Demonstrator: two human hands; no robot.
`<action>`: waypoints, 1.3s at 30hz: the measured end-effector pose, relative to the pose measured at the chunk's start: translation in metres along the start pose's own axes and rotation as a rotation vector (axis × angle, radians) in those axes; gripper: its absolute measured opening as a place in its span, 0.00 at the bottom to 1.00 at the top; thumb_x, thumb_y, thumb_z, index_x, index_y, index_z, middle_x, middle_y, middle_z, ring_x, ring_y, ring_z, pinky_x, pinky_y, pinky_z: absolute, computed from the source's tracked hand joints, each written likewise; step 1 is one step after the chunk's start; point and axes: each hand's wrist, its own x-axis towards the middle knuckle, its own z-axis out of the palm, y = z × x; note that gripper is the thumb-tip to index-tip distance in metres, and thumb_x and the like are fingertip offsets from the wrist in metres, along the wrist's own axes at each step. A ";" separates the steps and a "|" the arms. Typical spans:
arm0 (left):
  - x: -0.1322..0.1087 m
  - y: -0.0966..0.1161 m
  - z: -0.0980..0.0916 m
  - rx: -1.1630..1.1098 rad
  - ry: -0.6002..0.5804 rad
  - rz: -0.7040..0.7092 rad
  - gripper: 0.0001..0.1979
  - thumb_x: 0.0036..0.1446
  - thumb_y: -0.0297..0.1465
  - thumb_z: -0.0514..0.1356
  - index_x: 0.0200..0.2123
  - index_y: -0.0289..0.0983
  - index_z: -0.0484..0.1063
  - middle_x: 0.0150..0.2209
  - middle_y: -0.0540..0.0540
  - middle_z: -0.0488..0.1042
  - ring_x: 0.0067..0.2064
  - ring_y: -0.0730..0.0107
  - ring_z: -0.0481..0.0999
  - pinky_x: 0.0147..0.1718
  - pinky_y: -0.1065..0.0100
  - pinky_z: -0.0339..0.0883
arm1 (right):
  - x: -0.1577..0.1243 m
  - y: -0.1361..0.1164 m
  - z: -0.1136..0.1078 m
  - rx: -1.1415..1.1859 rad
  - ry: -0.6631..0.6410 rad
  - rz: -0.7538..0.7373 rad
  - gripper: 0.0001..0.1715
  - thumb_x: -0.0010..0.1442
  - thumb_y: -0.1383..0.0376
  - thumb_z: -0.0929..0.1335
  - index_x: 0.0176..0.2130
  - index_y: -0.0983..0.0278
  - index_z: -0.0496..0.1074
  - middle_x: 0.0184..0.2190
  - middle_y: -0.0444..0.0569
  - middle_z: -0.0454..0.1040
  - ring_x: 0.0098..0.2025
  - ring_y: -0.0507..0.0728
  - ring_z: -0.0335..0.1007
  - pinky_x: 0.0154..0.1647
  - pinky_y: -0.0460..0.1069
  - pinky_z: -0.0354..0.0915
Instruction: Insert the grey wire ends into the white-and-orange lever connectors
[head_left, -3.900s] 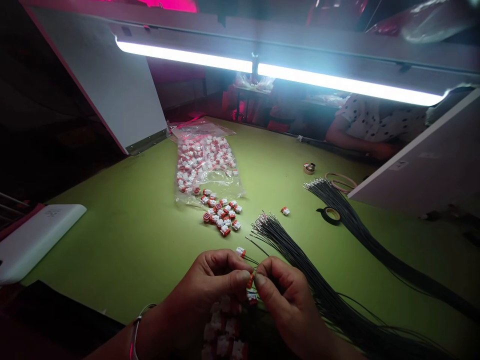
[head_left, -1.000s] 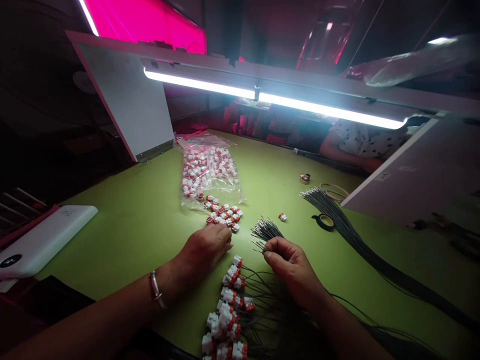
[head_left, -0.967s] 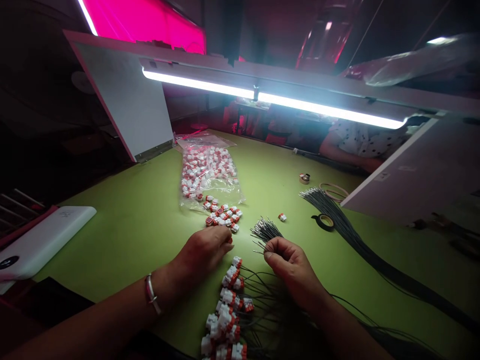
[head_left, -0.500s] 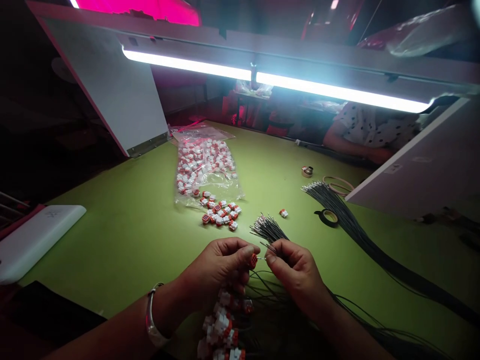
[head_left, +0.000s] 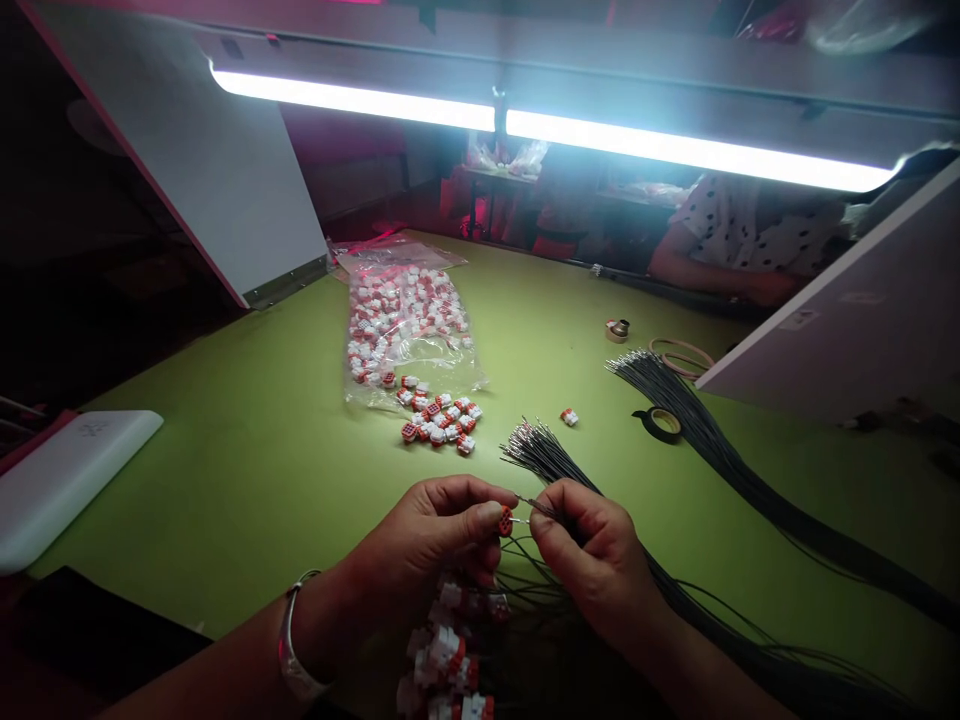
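Note:
Between thumb and fingers, my left hand (head_left: pixel 450 525) grips an orange-faced connector housing (head_left: pixel 506 520) with several small holes. Facing it, my right hand (head_left: pixel 589 535) pinches thin dark wires with metal terminals (head_left: pixel 519 520); one terminal tip reaches the housing's face, and I cannot tell how deep it sits. Another wire end sticks out above it. Below my left hand hangs a cluster of white-and-orange connectors (head_left: pixel 442 655) with dark wires. Just beyond my hands lies a bundle of black wires (head_left: pixel 544 450), metal ends pointing away to the left.
Loose connectors (head_left: pixel 439 420) lie before a clear bag of connectors (head_left: pixel 409 320). One connector (head_left: pixel 569 417) sits apart. At right are a long wire bundle (head_left: pixel 697 450), black tape roll (head_left: pixel 664 424) and tan rings (head_left: pixel 682 357). A white case (head_left: pixel 90 480) stands left. Another person (head_left: pixel 750 240) sits beyond.
The view has tipped down slightly. My right hand's wire terminal is now closer to the housing's face, and the upper wire end has swung toward my left fingertips. Both hands keep their holds.

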 end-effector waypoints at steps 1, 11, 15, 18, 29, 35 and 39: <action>0.000 0.000 0.000 0.005 0.008 0.003 0.12 0.52 0.35 0.71 0.37 0.34 0.79 0.24 0.48 0.76 0.23 0.74 0.75 0.24 0.73 0.72 | 0.000 0.000 0.000 -0.008 0.001 -0.002 0.13 0.62 0.62 0.66 0.27 0.63 0.65 0.20 0.38 0.58 0.22 0.49 0.50 0.21 0.45 0.50; -0.002 0.003 0.004 0.136 0.046 0.073 0.12 0.47 0.34 0.73 0.32 0.33 0.79 0.20 0.49 0.75 0.21 0.75 0.73 0.23 0.72 0.71 | -0.002 0.001 0.000 -0.068 0.003 -0.021 0.11 0.61 0.64 0.67 0.27 0.63 0.65 0.21 0.40 0.60 0.23 0.50 0.53 0.22 0.46 0.52; -0.002 0.004 0.005 0.069 0.045 0.046 0.11 0.47 0.33 0.73 0.32 0.34 0.79 0.20 0.50 0.75 0.21 0.75 0.72 0.22 0.73 0.70 | -0.003 0.001 0.001 -0.085 0.016 -0.060 0.11 0.61 0.64 0.66 0.27 0.62 0.66 0.21 0.40 0.62 0.24 0.51 0.55 0.23 0.46 0.54; -0.002 0.005 0.006 0.073 0.051 0.057 0.11 0.46 0.33 0.74 0.32 0.34 0.79 0.20 0.50 0.75 0.21 0.76 0.72 0.22 0.73 0.70 | -0.005 0.002 0.002 -0.073 0.027 -0.062 0.10 0.61 0.65 0.66 0.27 0.62 0.65 0.21 0.40 0.62 0.23 0.51 0.55 0.23 0.46 0.54; -0.001 0.000 0.003 0.070 0.057 0.047 0.12 0.48 0.33 0.73 0.33 0.34 0.78 0.21 0.50 0.76 0.21 0.75 0.73 0.24 0.72 0.72 | -0.006 0.003 0.007 -0.079 0.058 -0.077 0.10 0.61 0.64 0.67 0.27 0.62 0.66 0.21 0.40 0.64 0.23 0.51 0.57 0.23 0.46 0.55; 0.000 -0.004 0.004 0.149 0.000 0.051 0.12 0.48 0.34 0.73 0.34 0.34 0.78 0.22 0.49 0.77 0.21 0.72 0.75 0.21 0.72 0.71 | -0.005 0.005 0.009 -0.048 0.021 -0.081 0.12 0.61 0.64 0.66 0.26 0.62 0.65 0.21 0.41 0.64 0.23 0.51 0.56 0.23 0.46 0.55; -0.002 -0.001 0.005 0.123 0.032 0.063 0.11 0.49 0.34 0.72 0.32 0.33 0.78 0.20 0.50 0.76 0.21 0.75 0.74 0.22 0.73 0.71 | -0.002 0.003 0.006 -0.059 -0.021 -0.104 0.12 0.64 0.62 0.65 0.28 0.63 0.67 0.23 0.42 0.65 0.26 0.52 0.58 0.26 0.47 0.58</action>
